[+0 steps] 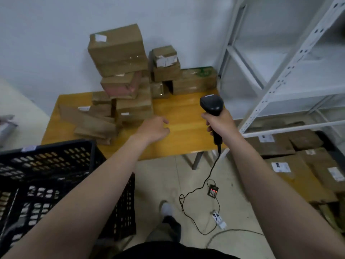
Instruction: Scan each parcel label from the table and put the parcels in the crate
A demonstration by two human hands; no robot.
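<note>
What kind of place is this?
Most likely a small parcel storeroom or sorting room: labelled cardboard parcels piled on a wooden table, a corded barcode scanner gripped in the right hand, and white metal shelving with more boxes on the floor.

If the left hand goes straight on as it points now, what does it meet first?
Probably the green-printed parcel at the back; the left hand has only bare table before it. Depth unclear.
</note>
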